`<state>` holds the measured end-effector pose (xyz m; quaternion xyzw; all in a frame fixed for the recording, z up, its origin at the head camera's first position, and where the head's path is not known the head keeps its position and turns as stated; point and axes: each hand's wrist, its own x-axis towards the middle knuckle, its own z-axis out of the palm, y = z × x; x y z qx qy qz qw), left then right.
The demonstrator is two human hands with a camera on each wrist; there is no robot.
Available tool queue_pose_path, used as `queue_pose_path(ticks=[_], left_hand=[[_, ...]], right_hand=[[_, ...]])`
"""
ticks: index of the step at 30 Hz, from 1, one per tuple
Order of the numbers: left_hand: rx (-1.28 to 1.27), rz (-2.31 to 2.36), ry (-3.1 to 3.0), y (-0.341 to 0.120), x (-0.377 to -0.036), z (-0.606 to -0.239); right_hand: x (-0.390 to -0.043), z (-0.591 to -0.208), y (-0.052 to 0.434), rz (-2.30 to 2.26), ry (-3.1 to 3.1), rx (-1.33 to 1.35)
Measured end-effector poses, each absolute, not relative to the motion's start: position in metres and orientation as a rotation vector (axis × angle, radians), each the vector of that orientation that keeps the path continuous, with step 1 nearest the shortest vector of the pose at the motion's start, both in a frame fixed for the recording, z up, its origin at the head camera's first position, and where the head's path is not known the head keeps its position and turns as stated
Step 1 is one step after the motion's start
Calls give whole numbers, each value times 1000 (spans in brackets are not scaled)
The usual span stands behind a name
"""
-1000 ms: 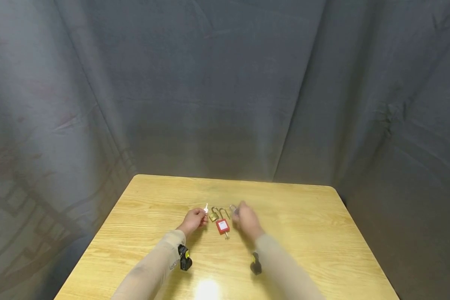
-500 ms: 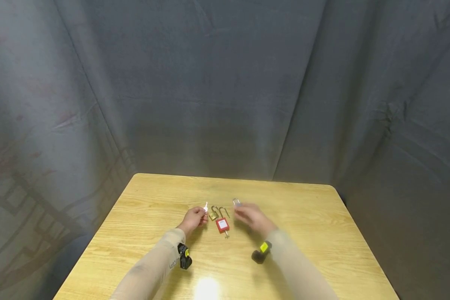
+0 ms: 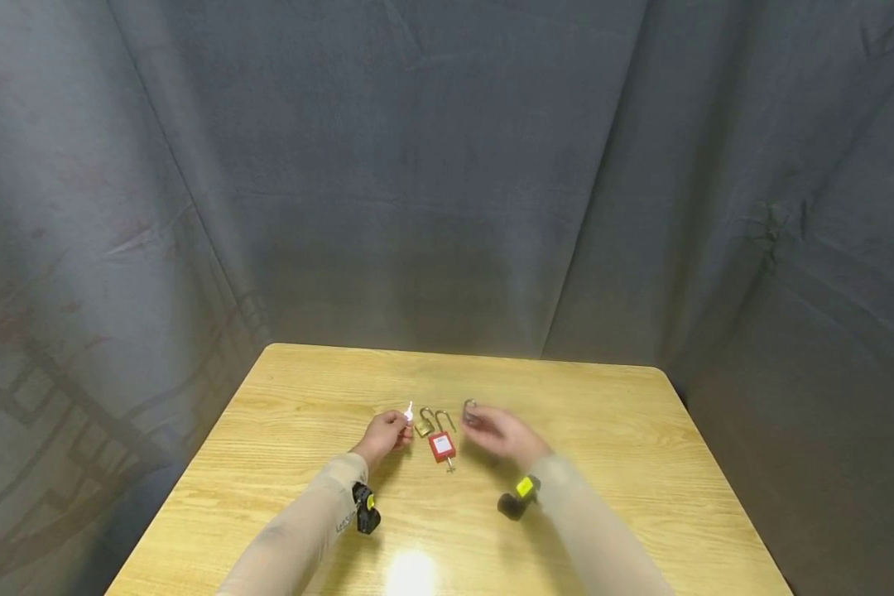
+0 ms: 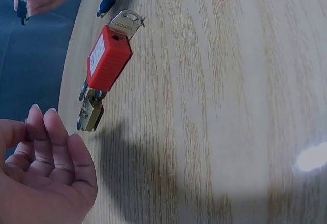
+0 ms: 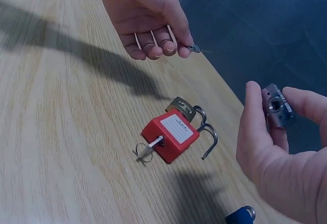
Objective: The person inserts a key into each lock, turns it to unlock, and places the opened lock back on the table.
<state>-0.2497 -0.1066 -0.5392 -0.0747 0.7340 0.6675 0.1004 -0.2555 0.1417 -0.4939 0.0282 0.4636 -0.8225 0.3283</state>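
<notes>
Between thumb and fingertips my left hand point(image 3: 385, 434) pinches a small key point(image 3: 409, 413), which points away from me; its head shows in the right wrist view. My right hand point(image 3: 505, 435) grips a small grey metal padlock point(image 5: 277, 105) above the table, its keyhole end toward the right wrist camera. A red padlock point(image 3: 442, 446) with a white label lies between the hands, its shackle open and a key point(image 5: 152, 146) on a ring in its keyhole. Touching or very near it is a brass padlock point(image 3: 424, 429), shackle also open.
A blue padlock point(image 4: 108, 2) lies on the table near the red one, on the right hand's side; the head view does not show it. The wooden table point(image 3: 626, 463) ends at a grey curtain point(image 3: 432, 207) behind.
My right hand has moved right and its wrist has turned, carrying the grey padlock with it. In the last half second that padlock has tilted. The left hand with the key stays put.
</notes>
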Motion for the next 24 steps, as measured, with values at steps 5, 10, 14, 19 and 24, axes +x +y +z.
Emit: queue_pose_path(ticks=[5,10,14,19,24], left_hand=[[-231,1960,2181,-107,-251,-540],[-236,1943,2189,-106,-251,-542],[-233,1946,2180,-106,-252,-543],[-228,1935,2184,-106,-250,-541],[-238,1913,2205,-105,-249,-539]], right_hand=[[-266,-501,129,-2249,967,471],[-256,-498,133,-2381,682,535],[-253,-495,137,-2416,518,542],[-251,-490,137,-2403,550,518],[-249,-483,135,-2232,1053,289]])
